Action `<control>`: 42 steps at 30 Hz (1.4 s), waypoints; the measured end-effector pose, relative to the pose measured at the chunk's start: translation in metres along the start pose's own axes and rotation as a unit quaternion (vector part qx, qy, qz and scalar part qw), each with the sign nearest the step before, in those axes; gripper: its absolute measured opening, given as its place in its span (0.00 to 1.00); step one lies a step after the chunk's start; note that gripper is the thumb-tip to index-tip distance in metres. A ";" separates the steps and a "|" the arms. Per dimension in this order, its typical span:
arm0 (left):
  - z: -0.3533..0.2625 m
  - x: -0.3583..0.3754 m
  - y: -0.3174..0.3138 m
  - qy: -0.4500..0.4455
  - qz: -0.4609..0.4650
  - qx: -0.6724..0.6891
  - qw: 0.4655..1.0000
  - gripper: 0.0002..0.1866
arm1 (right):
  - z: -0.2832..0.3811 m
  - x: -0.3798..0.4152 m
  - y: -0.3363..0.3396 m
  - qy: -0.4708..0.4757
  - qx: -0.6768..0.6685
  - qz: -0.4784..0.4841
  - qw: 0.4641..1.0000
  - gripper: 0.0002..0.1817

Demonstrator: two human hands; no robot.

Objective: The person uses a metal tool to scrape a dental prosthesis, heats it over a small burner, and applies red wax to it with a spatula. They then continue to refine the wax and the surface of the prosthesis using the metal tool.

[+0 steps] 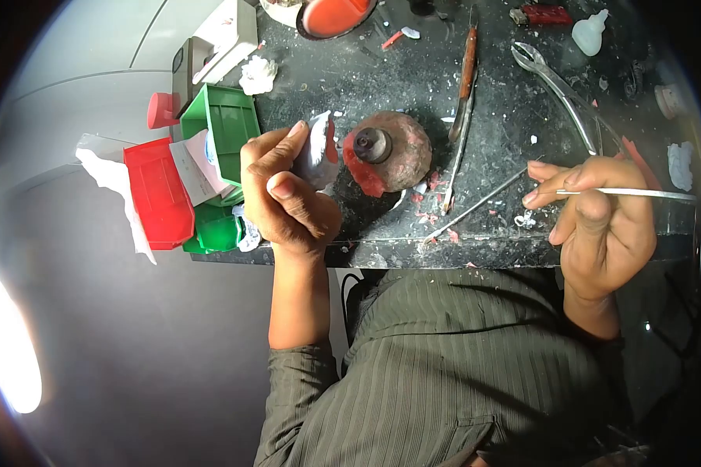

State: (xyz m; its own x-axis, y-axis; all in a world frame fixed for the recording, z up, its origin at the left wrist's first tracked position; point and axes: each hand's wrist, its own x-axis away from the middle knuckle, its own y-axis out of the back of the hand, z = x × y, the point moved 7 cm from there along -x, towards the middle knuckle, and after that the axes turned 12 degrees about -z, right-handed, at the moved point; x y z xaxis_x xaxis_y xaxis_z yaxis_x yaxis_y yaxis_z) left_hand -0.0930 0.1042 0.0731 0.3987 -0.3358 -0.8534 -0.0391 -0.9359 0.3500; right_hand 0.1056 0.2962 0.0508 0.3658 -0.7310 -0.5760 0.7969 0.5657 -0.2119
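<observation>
My left hand [290, 191] is closed around a shiny grey piece with a red, wax-like edge [316, 152], held above the bench near its front edge. Fingers cover much of that piece, so its full shape is hidden. To its right sits a squat round spirit lamp [409, 148], stained red on one side, with a dark metal neck on top. Over the right part of the bench, my right hand [607, 226] pinches a thin metal hand tool [639, 192], which lies nearly level and points left. Below its fingertips, another slim metal tool [483, 204] rests on the bench.
A wooden-handled knife [468, 62], metal pliers [557, 86], a red lighter [541, 15] and a translucent bottle [590, 33] lie farther back. Green [234, 124] and red bins [157, 191] stand at left. Wax scraps and white crumbs litter the dark bench [311, 78].
</observation>
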 end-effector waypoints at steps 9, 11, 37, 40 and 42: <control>-0.002 0.006 0.016 0.350 -0.089 0.316 0.877 0.25 | 0.002 -0.002 -0.004 -0.015 0.012 0.017 1.000 0.15; -0.001 0.019 0.021 0.447 -0.093 0.377 0.806 0.25 | 0.001 0.001 -0.003 -0.006 0.022 0.019 1.000 0.15; -0.044 0.029 0.054 0.473 -0.037 0.510 0.718 0.28 | -0.002 0.002 -0.006 -0.040 0.085 0.036 0.995 0.14; -0.048 0.028 0.053 0.476 -0.017 0.511 0.716 0.29 | -0.001 0.001 -0.007 -0.036 0.093 0.050 0.994 0.14; -0.049 0.028 0.054 0.474 -0.036 0.517 0.712 0.29 | -0.003 0.002 -0.005 -0.047 0.092 0.045 0.994 0.15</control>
State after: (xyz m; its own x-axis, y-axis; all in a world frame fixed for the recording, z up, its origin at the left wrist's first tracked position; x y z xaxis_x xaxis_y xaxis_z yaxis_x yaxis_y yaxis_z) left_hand -0.0395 0.0493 0.0874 0.8538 -0.5192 -0.0388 -0.4453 -0.6896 -0.5711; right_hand 0.1009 0.2928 0.0488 0.4755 -0.7185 -0.5076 0.8304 0.5571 -0.0106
